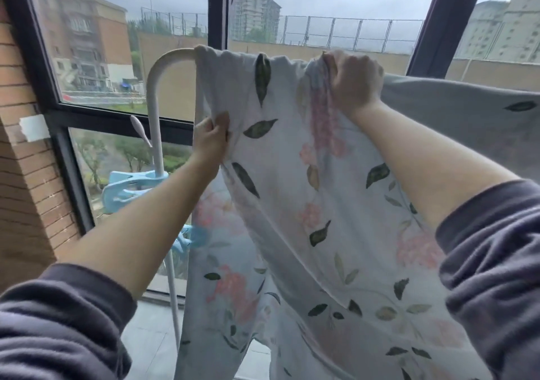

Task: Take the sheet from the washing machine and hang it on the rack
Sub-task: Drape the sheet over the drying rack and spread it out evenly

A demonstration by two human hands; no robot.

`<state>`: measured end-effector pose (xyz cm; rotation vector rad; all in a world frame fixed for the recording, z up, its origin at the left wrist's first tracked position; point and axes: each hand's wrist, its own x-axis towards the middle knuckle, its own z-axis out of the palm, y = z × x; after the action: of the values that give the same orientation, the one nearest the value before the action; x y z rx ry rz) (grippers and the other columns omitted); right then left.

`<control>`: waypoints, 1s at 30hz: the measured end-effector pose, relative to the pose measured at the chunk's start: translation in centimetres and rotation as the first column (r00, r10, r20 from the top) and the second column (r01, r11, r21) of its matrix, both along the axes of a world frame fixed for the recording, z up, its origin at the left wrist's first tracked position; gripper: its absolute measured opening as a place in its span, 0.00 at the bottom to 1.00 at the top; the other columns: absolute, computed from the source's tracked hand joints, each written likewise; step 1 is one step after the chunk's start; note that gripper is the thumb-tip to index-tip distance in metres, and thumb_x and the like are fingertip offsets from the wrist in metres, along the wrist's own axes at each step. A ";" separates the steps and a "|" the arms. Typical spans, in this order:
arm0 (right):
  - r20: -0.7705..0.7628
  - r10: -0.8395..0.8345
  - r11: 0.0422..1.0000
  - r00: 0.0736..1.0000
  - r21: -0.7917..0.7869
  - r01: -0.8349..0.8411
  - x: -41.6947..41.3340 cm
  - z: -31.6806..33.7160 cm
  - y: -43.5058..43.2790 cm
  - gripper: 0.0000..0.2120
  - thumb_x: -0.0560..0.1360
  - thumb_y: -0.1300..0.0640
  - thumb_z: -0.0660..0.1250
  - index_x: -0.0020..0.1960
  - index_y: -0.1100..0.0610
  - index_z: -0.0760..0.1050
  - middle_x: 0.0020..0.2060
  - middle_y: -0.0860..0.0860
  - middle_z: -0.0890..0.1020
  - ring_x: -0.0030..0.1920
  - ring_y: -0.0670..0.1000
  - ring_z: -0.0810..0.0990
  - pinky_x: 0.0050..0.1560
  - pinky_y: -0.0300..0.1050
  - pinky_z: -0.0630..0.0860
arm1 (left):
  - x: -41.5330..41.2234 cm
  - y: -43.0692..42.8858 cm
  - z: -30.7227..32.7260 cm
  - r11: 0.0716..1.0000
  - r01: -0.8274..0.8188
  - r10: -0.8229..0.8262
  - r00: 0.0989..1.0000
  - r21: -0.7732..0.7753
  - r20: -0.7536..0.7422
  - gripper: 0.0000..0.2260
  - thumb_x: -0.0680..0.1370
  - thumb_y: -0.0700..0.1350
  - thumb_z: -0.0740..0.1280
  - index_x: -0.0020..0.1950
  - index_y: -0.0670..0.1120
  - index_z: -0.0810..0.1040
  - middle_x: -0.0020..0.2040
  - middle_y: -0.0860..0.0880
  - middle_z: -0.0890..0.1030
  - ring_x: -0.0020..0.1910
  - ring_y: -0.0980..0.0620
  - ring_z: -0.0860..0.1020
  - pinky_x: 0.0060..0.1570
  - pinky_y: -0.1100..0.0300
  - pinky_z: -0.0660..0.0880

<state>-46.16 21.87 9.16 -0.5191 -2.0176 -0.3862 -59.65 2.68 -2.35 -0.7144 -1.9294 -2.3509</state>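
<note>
A pale blue sheet [292, 192] printed with pink flowers and dark leaves hangs over the top bar of a white drying rack [163, 64]. The bar itself is hidden under the cloth; only the rack's curved left corner and upright show. My left hand [211, 138] pinches the sheet's left edge a little below the bar. Higher up, at bar level, my right hand [355, 81] grips a bunched fold of the sheet. To the right the sheet's plain grey-blue side [455, 111] spreads along the bar. Its lower part falls toward the floor.
Large blue clothes pegs [128, 188] are clipped on the rack's white upright. A dark-framed window [217, 8] stands right behind the rack, and a brick wall [26, 192] is at the left. Light floor tiles [152, 333] show below.
</note>
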 end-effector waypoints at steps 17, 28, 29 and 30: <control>0.213 -0.037 0.991 0.976 0.130 0.009 2.0 -0.4 1.1 0.26 0.77 0.35 0.47 0.44 0.55 0.71 0.40 0.58 0.81 0.40 0.57 0.80 0.42 0.49 0.70 | -8.0 -12.9 14.4 0.386 -0.792 0.438 0.609 -0.473 -0.661 0.16 0.80 0.49 0.63 0.58 0.38 0.75 0.59 0.33 0.77 0.58 0.33 0.75 0.53 0.46 0.72; 0.265 -0.159 0.983 0.951 0.135 0.126 4.7 -1.8 3.6 0.22 0.80 0.42 0.51 0.61 0.59 0.67 0.53 0.58 0.76 0.51 0.59 0.75 0.58 0.58 0.66 | -4.3 -1.5 11.3 0.455 -0.807 0.121 0.474 -0.376 -0.872 0.14 0.77 0.44 0.55 0.58 0.40 0.73 0.56 0.36 0.75 0.55 0.39 0.73 0.59 0.44 0.63; 0.271 -0.118 0.988 0.955 0.131 0.085 4.7 -1.7 3.3 0.22 0.80 0.43 0.52 0.62 0.58 0.67 0.54 0.58 0.75 0.52 0.59 0.74 0.58 0.58 0.66 | -2.8 0.0 11.3 0.506 -0.782 0.065 0.454 -0.362 -0.889 0.13 0.78 0.44 0.54 0.55 0.41 0.74 0.54 0.38 0.77 0.52 0.41 0.74 0.59 0.45 0.63; 0.281 -0.096 0.988 0.955 0.141 0.057 5.0 -1.6 3.3 0.22 0.79 0.43 0.54 0.63 0.58 0.68 0.55 0.57 0.75 0.53 0.58 0.74 0.58 0.57 0.66 | -1.2 1.7 11.2 0.560 -0.752 0.021 0.432 -0.347 -0.902 0.13 0.78 0.45 0.53 0.53 0.42 0.75 0.51 0.39 0.78 0.50 0.42 0.75 0.60 0.45 0.63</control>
<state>-41.14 25.17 7.55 -0.4812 -2.2357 -0.6711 -60.86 4.34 8.84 -0.9277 -2.0574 -0.5402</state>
